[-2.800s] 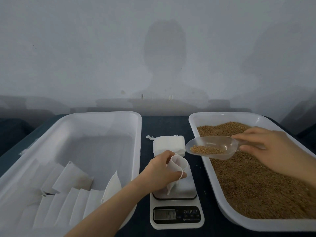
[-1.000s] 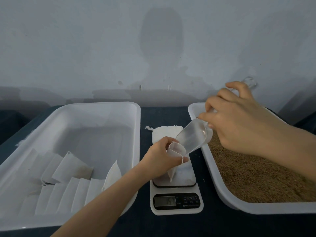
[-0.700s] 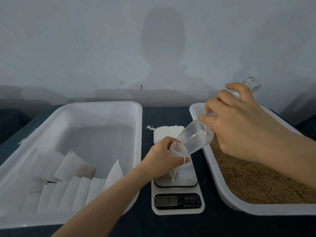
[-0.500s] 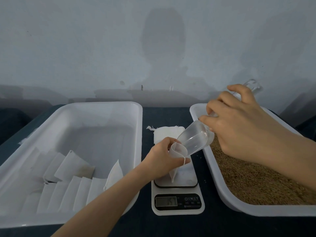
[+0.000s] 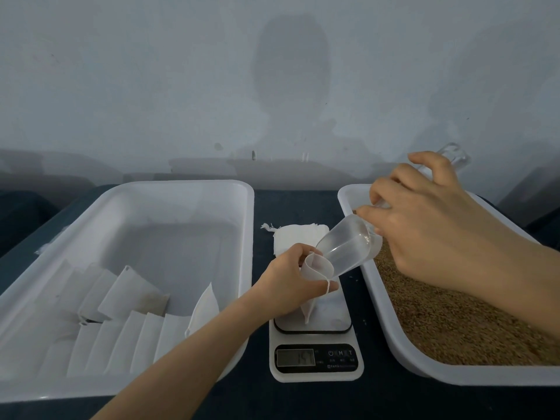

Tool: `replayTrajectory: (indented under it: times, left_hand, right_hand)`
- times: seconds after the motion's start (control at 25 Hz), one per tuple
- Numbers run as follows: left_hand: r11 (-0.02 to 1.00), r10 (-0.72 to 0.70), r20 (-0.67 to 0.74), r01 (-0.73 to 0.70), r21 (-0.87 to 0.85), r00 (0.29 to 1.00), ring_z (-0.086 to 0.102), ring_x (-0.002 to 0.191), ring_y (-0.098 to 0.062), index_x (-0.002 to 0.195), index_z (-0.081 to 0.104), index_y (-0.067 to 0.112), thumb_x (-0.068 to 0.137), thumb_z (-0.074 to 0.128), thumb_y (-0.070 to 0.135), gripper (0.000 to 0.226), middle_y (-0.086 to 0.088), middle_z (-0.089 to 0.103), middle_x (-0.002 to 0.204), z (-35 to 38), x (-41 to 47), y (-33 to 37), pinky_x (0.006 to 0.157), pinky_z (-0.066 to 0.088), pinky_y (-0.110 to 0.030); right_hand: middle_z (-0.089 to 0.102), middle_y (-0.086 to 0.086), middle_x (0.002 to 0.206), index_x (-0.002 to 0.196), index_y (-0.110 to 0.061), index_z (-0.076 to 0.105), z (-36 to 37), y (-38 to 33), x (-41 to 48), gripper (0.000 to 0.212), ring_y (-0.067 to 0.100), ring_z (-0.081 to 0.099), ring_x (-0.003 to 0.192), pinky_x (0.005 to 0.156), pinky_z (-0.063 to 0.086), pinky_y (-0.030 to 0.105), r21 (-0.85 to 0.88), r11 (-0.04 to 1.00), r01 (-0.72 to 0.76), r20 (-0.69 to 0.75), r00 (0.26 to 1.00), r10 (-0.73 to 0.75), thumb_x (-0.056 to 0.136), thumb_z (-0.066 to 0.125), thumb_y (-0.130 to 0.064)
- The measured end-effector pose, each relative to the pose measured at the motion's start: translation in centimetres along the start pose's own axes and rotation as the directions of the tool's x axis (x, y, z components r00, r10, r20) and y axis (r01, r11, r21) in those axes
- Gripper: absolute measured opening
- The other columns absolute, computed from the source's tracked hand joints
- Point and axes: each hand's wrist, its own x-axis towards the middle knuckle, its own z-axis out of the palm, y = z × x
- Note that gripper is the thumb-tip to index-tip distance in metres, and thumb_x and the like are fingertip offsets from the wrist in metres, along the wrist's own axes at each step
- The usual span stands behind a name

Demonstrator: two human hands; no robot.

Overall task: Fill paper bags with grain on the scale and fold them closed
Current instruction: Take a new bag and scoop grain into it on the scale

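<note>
Scale (image 5: 316, 361) disp – approx 157, blurry.

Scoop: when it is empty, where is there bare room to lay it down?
Bare: the far floor of the left tray, behind the folded bags; the table strip between that tray and the grain tray, beyond the stack of empty bags; the table in front of the scale. Crowded: the scale plate, under the left hand and bag.

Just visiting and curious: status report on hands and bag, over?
Left hand grips small white paper bag open on white digital scale. Right hand tips clear plastic scoop into its mouth. Nothing in the way.
</note>
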Motion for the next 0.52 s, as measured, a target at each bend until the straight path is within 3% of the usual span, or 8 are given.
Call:
replayTrajectory:
  times: [0.12, 0.2, 0.28, 0.36, 0.52]
  left_hand:
    - [0.999, 0.027, -0.005, -0.027, -0.043, 1.0, 0.055, 0.095, 0.002, 0.111, 0.047, 0.038, 0.072, 0.069, 0.061, 0.05, 0.024, 0.054, 0.103, -0.3, -0.3, 0.2, 0.066, 0.042, -0.009]
    - [0.993, 0.061, -0.043, -0.066, -0.103, 0.997, 0.057, 0.102, -0.002, 0.112, 0.055, 0.032, 0.083, 0.046, 0.065, 0.045, 0.02, 0.059, 0.105, -0.4, -0.3, 0.2, 0.074, 0.042, -0.011]
    - [0.982, 0.01, -0.08, -0.025, -0.185, 0.997, 0.058, 0.1, -0.003, 0.108, 0.063, 0.028, 0.1, 0.037, 0.044, 0.031, 0.014, 0.064, 0.104, -0.4, -0.1, 0.1, 0.076, 0.042, -0.01]
    - [0.979, -0.042, -0.076, 0.026, -0.202, 0.996, 0.06, 0.094, -0.003, 0.104, 0.064, 0.027, 0.099, 0.04, 0.016, 0.027, 0.012, 0.066, 0.1, -0.4, 0.1, -0.1, 0.068, 0.044, -0.006]
    - [0.999, 0.002, -0.083, -0.006, -0.044, 0.997, 0.061, 0.098, -0.004, 0.114, 0.063, 0.025, 0.099, 0.046, 0.016, 0.024, 0.013, 0.065, 0.104, -0.2, 0.3, -0.2, 0.074, 0.047, -0.005]
  right_hand:
    - [0.061, 0.006, 0.075, 0.08, -0.012, 0.073, 0.5, 0.4, -0.4, 0.025, 0.031, 0.057, 0.077, 0.098, 0.021, 0.048, 0.017, 1.0, -0.013, 0.021, 1.0, 0.012, 0.056, 0.072, -0.004]
    - [0.061, 0.005, 0.077, 0.084, -0.013, 0.074, 0.9, 0.7, -0.8, 0.029, 0.032, 0.058, 0.078, 0.098, 0.021, 0.048, 0.053, 0.998, -0.021, 0.037, 0.999, 0.019, 0.056, 0.075, -0.005]
    - [0.062, 0.004, 0.078, 0.085, -0.014, 0.074, 1.4, 0.9, -1.4, 0.032, 0.031, 0.059, 0.079, 0.097, 0.021, 0.048, 0.073, 0.997, -0.031, 0.065, 0.998, 0.026, 0.055, 0.078, -0.005]
    - [0.063, 0.003, 0.08, 0.087, -0.016, 0.074, 1.8, 1.1, -2.0, 0.033, 0.03, 0.059, 0.08, 0.097, 0.022, 0.047, 0.098, 0.994, -0.045, 0.088, 0.995, 0.036, 0.056, 0.08, -0.005]
    - [0.065, 0.0, 0.087, 0.093, -0.021, 0.074, 2.3, 1.7, -3.0, 0.029, 0.027, 0.061, 0.085, 0.095, 0.023, 0.045, 0.165, 0.984, -0.075, 0.117, 0.992, 0.056, 0.065, 0.078, -0.012]
